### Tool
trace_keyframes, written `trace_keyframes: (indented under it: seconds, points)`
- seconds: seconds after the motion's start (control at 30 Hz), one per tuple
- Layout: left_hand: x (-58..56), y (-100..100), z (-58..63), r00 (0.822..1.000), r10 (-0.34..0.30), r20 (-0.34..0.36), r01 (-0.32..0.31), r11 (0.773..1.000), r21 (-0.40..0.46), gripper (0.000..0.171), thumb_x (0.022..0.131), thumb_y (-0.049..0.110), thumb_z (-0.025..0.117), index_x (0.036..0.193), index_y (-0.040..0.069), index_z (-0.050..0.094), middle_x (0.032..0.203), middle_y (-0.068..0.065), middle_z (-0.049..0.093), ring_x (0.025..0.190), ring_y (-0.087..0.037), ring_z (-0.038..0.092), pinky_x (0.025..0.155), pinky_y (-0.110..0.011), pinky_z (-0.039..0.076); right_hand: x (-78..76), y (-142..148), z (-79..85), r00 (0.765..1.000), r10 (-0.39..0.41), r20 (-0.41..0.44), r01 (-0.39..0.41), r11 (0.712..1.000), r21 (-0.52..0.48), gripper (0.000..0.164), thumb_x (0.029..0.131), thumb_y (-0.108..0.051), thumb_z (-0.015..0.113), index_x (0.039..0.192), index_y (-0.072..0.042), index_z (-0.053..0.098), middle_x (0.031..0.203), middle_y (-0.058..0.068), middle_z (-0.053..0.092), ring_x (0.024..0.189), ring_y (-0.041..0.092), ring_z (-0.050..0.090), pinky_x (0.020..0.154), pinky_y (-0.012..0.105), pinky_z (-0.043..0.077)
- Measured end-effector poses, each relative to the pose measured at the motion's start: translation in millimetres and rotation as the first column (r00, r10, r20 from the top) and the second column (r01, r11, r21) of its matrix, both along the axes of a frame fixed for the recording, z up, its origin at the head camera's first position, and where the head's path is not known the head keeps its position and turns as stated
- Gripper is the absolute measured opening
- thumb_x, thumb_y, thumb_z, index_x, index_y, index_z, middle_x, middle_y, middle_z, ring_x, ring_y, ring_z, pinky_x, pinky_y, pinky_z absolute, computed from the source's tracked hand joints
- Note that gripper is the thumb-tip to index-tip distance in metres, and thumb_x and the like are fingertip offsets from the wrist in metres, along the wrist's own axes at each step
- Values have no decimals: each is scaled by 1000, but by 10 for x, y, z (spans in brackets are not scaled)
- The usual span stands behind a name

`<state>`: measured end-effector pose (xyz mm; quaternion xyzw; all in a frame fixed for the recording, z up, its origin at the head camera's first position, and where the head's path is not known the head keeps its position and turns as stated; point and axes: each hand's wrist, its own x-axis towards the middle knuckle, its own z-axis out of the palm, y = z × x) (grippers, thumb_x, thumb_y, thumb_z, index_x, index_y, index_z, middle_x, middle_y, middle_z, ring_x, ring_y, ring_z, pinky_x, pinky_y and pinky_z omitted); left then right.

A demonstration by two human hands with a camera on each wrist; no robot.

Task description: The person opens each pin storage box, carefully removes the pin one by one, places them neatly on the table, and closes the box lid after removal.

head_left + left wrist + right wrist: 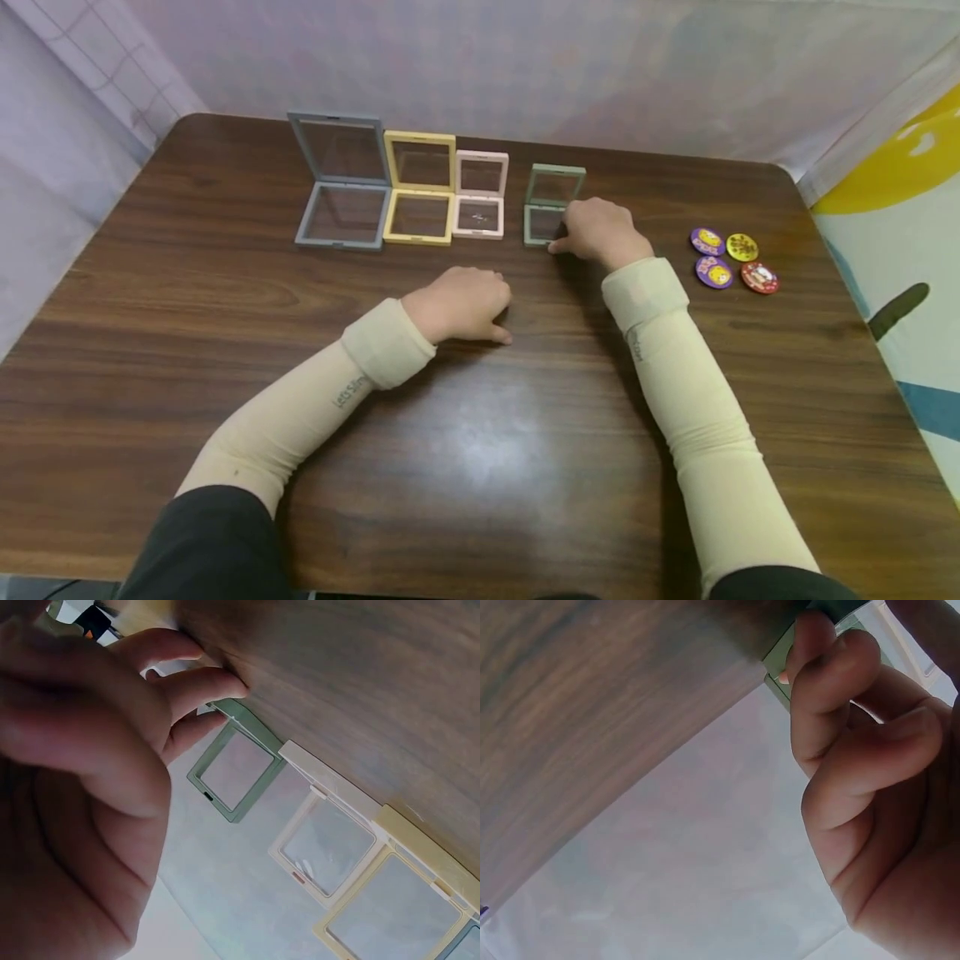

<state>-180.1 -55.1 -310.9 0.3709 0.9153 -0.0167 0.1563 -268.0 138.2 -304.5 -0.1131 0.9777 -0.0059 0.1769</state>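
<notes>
A small green frame (555, 185), hinged like a case with a clear pane in each half, stands unfolded on the table with its lid upright. My right hand (600, 231) grips the right side of its lower half, the thumb at the front edge. In the right wrist view its curled fingers (832, 690) meet the green rim and hide much of it. My left hand (465, 304) hovers low over the table, in front of a pale pink frame (480, 200), fingers loosely bent around nothing.
Left of the pink frame, a yellow frame (419, 193) and a larger grey-blue frame (343, 183) stand unfolded in a row. Several round badges (714, 272), purple, yellow and red, lie at the right. A pale curtain (487, 67) hangs behind the brown table (487, 467).
</notes>
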Motion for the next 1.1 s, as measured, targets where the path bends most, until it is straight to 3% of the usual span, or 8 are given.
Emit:
trace_keyframes:
  seconds: [0.17, 0.4, 0.73, 0.87, 1.1]
  points:
    - [4, -7, -2, 1000, 3, -4, -3, 1000, -2, 40, 81, 48, 69, 84, 9, 65, 106, -11, 67, 94, -29, 64, 83, -48, 55, -9, -23, -14, 1000, -5, -10, 5, 1000, -14, 37, 90, -43, 60, 91, -7, 66, 86, 13, 62, 75, 29, 56, 64, 44, 48]
    - [16, 3, -13, 1000, -2, 4, 2, 1000, -10, 39, 83, 49, 67, 85, 9, 65, 106, -11, 66, 93, -27, 64, 81, -48, 56, -58, -43, -9, 1000, -27, -7, 27, 999, -18, 41, 90, -43, 61, 99, -4, 65, 98, 18, 64, 84, 33, 61, 71, 49, 52]
    - [20, 14, -7, 1000, 1, -5, -1, 1000, -10, 39, 83, 48, 67, 85, 9, 66, 107, -11, 66, 96, -27, 64, 82, -48, 56, -107, -29, 7, 999, -46, -10, 46, 999, -18, 41, 89, -44, 62, 98, -4, 63, 101, 19, 62, 88, 35, 59, 74, 53, 51]
    - [21, 9, -5, 1000, -2, -6, 2, 1000, -9, 39, 83, 48, 67, 84, 9, 66, 106, -11, 66, 95, -28, 65, 81, -49, 56, -93, -54, 11, 1000, -29, -8, 28, 1000, -12, 42, 90, -43, 61, 102, -3, 64, 98, 19, 64, 83, 33, 60, 69, 49, 51]
    - [28, 4, -1, 1000, -1, 0, 1, 1000, 0, 38, 83, 47, 67, 83, 10, 65, 108, -10, 68, 98, -29, 65, 82, -49, 56, -97, -138, 17, 1000, -5, -27, 5, 1000, -4, 38, 90, -44, 61, 92, -6, 64, 88, 14, 63, 74, 28, 57, 63, 43, 48]
